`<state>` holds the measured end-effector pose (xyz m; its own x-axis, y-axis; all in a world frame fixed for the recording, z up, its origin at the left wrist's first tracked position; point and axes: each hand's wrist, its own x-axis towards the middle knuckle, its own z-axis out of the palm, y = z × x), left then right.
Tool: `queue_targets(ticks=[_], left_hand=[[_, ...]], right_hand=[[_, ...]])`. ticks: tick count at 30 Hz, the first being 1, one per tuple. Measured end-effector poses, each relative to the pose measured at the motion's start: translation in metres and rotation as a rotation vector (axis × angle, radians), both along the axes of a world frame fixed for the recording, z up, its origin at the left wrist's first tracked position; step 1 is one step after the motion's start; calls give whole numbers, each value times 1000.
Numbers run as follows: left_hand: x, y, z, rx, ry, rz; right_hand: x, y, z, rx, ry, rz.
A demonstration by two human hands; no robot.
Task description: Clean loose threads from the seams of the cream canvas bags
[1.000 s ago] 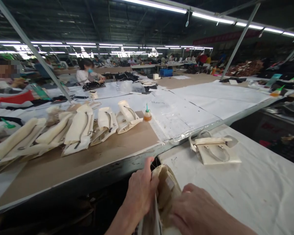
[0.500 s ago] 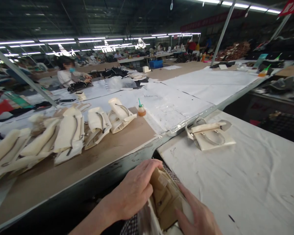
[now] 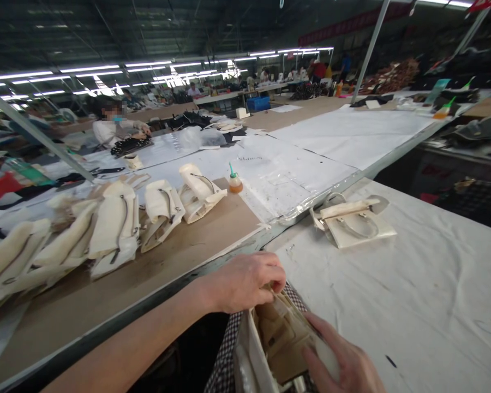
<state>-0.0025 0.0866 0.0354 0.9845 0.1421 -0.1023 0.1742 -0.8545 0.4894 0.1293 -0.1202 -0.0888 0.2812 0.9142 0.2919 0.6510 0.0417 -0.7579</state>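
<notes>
Bag [image 3: 251,352], cream and open-mouthed, sits between the 2 hands. The left hand [image 3: 249,281] pinches its far rim, fingers curled; the right hand [image 3: 343,357] clasps its right wall, partly open, thumb inside. Uneven pulling could twist the rim. Just beyond the left hand, the table edge [image 3: 184,281] could obstruct; past that, a bottle [image 3: 235,183] stands near cream pieces [image 3: 112,224]. A handbag [image 3: 364,237] lies beyond the right hand.
</notes>
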Motion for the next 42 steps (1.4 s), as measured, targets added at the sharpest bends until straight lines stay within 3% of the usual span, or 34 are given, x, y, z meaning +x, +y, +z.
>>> queue_targets(ticks=[12,18,26,33,42], left_hand=[[-7,6,-3,284,-66,-288],[-8,10,-6,187,-176,-359],[-4,3,-15,-68,-165,-88],[2,-8,-20,-105,-127,106],[0,-13,-16,-154,-180,143]], right_hand=[[-9,5,20,-196,118,-30],[-17,7,23,-283,301,-93],[-9,8,30,-297,406,-80],[1,8,24,-275,321,-52],[-6,9,32,-267,459,-60]])
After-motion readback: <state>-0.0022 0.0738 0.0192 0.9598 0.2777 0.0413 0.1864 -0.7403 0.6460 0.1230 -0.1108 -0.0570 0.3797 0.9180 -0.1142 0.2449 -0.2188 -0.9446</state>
